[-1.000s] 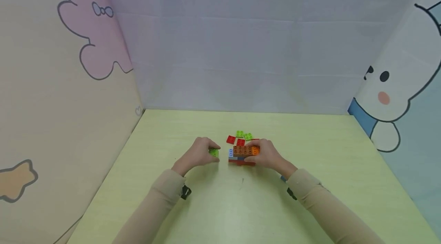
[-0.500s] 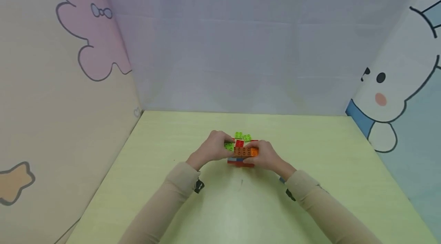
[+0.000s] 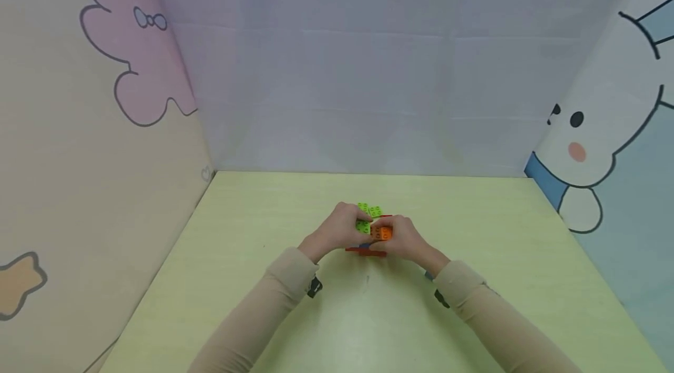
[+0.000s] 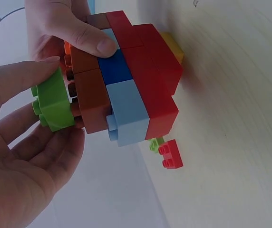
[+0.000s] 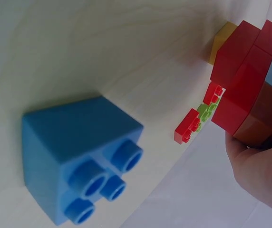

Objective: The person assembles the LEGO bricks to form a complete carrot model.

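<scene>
Between thumb and fingers my left hand (image 3: 341, 225) pinches a green brick (image 4: 55, 102). In the left wrist view the green brick lies right at the studs of a brown brick (image 4: 92, 102), on top of a built block stack. That stack has light blue (image 4: 130, 111) and dark blue (image 4: 117, 66) bricks below the brown, then red bricks (image 4: 148, 71), and a yellow brick (image 4: 175, 47) at the bottom. My right hand (image 3: 408, 238) grips the stack's right end, around an orange brick (image 3: 387, 233). In the head view the hands hide much of the stack.
Behind the stack lie loose green bricks (image 3: 375, 211) and red bricks (image 5: 187, 126) on the pale table (image 3: 458, 203). A loose blue brick (image 5: 79, 135) stands near my right wrist, mostly hidden by the sleeve in the head view. Printed cloth walls (image 3: 337, 69) surround the table.
My left hand has moved right with the green brick, from beside the stack to over its brown top. My right hand has kept its grip on the stack, nearly in place.
</scene>
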Motion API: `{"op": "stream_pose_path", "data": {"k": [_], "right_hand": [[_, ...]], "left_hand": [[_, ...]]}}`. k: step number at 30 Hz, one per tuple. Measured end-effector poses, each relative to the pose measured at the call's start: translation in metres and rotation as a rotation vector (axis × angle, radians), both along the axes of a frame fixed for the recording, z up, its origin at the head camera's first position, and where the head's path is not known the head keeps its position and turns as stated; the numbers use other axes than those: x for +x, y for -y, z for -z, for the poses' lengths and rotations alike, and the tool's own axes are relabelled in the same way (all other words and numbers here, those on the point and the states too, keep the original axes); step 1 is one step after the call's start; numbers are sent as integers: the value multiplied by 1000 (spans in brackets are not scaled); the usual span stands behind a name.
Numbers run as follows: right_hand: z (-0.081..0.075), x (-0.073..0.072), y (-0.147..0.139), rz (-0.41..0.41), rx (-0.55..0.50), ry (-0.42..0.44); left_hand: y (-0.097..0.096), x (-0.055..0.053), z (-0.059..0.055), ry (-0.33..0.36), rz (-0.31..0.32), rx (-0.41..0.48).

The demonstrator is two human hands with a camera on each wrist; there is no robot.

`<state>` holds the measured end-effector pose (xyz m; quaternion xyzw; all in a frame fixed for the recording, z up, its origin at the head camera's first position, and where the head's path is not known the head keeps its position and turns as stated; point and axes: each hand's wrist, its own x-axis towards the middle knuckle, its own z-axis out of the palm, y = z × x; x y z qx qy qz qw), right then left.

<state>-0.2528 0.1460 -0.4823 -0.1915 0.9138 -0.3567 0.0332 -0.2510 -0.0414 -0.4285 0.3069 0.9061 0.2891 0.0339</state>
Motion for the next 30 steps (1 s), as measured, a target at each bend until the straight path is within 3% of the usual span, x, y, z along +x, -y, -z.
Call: {"op": "stream_pose_path", "data": {"k": [19,30], "right_hand": [[-2,3,3,14,19,8],[-2,2,2,14,26,24]], "left_hand": [[-5,-6,11,79,-30,17],[-3,-8,18,69,-24,69]]}}
